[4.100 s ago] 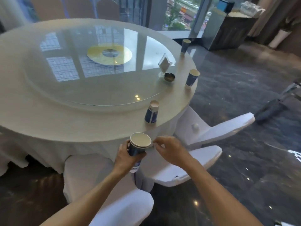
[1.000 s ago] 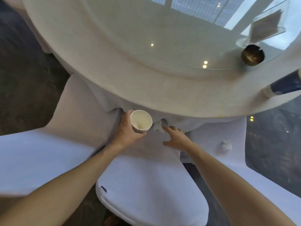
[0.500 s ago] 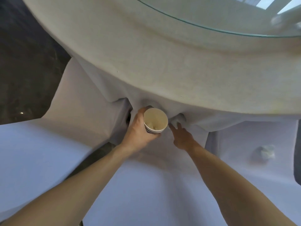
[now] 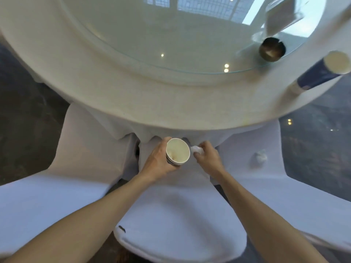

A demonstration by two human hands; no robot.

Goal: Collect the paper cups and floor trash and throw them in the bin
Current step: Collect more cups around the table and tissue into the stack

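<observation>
My left hand (image 4: 157, 160) grips a stack of nested paper cups (image 4: 177, 151) just below the table's edge, over a white covered chair seat. Right beside the stack's rim, my right hand (image 4: 207, 158) pinches a small crumpled white tissue (image 4: 195, 149). A second crumpled tissue (image 4: 260, 156) lies on the chair seat to the right. One blue and white paper cup (image 4: 321, 72) stands on the table near its right edge.
The round table (image 4: 133, 103) has a white cloth and a glass turntable (image 4: 171, 31). A small dark bowl (image 4: 272, 49) and a clear card stand (image 4: 281, 14) sit on the glass. White covered chairs (image 4: 180, 224) crowd below the table. Dark polished floor lies either side.
My right hand has closed on the tissue from the chair seat and lifted it beside the cup stack. My head has pulled back, showing more of the table top.
</observation>
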